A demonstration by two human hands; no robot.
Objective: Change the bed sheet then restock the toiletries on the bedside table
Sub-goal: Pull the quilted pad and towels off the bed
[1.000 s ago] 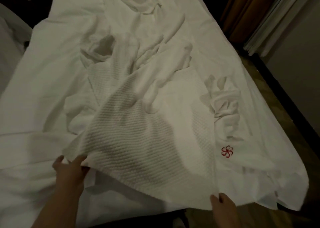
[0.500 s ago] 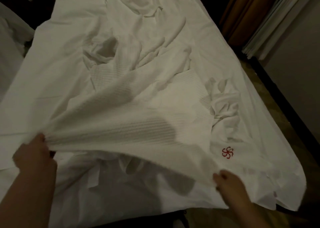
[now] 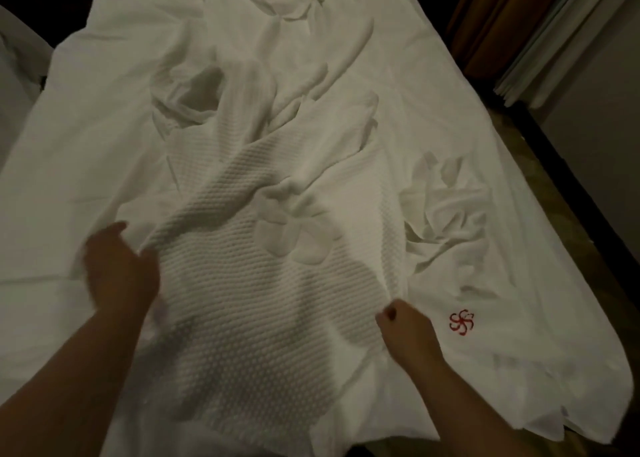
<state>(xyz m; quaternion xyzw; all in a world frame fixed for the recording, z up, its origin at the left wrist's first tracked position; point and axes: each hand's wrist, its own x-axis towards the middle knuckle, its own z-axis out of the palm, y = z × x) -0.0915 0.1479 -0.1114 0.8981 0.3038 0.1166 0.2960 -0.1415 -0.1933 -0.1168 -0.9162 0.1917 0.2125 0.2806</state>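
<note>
A white waffle-textured sheet (image 3: 263, 304) lies crumpled along the middle of the bed, over a smooth white sheet (image 3: 485, 248) that bears a small red flower logo (image 3: 461, 322). My left hand (image 3: 119, 269) grips the textured sheet's left edge; the hand is blurred. At the sheet's right edge, close to the logo, my right hand (image 3: 403, 328) pinches the cloth in a fist. More bunched white linen (image 3: 446, 210) sits to the right of the textured sheet. No toiletries or bedside table are in view.
Brown and pale curtains (image 3: 519, 30) hang at the upper right. A strip of patterned floor (image 3: 568, 221) and a dark baseboard run along the bed's right side. Part of another white bed (image 3: 17, 65) shows at the far left.
Both hands have moved forward over the bed with the textured sheet's edge. The sheet, lifted and billowing half a second ago, now lies down on the bed.
</note>
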